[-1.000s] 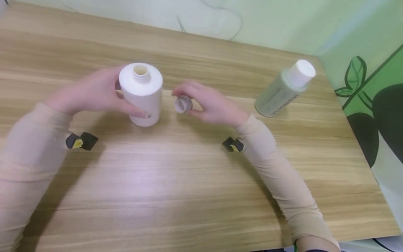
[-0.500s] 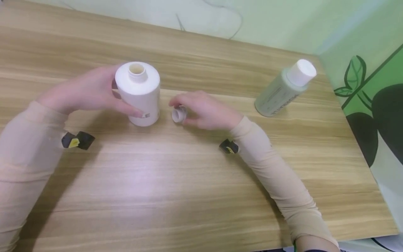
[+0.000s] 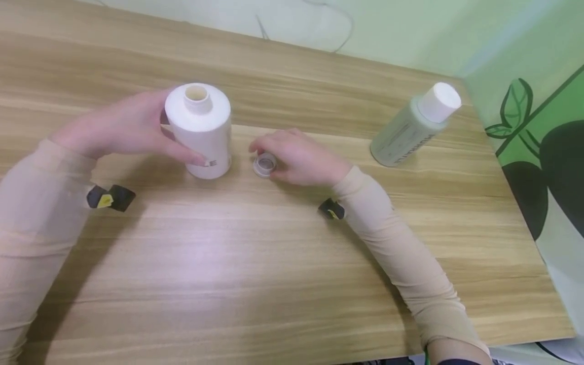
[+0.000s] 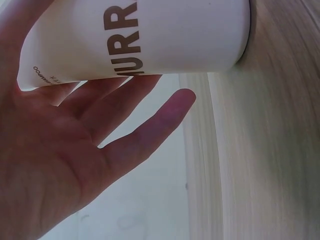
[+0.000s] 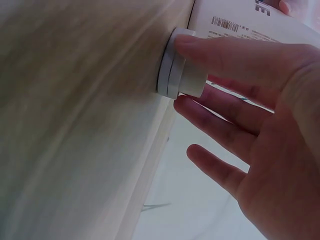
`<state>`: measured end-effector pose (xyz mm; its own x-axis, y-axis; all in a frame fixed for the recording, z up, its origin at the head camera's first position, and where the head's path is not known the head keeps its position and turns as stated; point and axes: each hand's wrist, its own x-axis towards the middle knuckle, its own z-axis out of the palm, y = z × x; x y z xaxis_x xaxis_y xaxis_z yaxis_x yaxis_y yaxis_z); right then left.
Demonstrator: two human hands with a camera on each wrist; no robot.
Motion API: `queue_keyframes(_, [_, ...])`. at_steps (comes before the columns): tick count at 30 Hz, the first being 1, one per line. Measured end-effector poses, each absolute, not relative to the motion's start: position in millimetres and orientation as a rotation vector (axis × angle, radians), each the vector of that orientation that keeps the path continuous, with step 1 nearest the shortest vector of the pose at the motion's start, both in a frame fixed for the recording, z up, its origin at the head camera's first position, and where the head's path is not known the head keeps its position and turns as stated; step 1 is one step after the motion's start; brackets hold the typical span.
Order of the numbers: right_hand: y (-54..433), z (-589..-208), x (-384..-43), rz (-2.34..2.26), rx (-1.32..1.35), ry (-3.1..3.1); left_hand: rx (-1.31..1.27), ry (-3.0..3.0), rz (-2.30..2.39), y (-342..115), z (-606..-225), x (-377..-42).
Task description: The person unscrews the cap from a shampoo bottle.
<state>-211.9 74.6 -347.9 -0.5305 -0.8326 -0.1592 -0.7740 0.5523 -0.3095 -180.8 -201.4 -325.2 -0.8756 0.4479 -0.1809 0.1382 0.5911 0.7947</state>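
The left hand, partly hidden behind the white bottle, curls round it, while just beside that bottle the right hand pinches a half-covered cap.

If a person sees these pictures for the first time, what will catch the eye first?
Most likely the open white bottle, upright on the table left of centre in the head view, with the left hand round it. Next, the small cap just right of that bottle, which the right hand holds. Then the green bottle, standing farther right with its white lid on.
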Motion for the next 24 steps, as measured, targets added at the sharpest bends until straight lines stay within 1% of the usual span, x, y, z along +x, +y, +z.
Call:
queue_keyframes(7, [78,-348,-211,-0.288,-1.329,2.507,0.486,2.452,1.183,-199,-325,-184])
queue_keyframes(11, [87,-338,-213,-0.302,-1.317,2.491,0.513,2.425,1.205,-197,-327,-186])
queue_keyframes(14, [101,-320,-214,-0.329,-1.308,2.517,0.553,2.393,1.215,-196,-327,-187])
queue_keyframes(18, [127,-287,-211,-0.394,-1.273,2.648,0.57,2.388,1.175,-203,-322,-185])
queue_keyframes(21, [144,-262,-205,-0.443,-1.207,2.763,0.545,2.443,1.187,-218,-315,-179])
queue_keyframes(24, [159,-243,-200,-0.473,-1.107,2.853,0.625,2.606,1.255,-241,-320,-177])
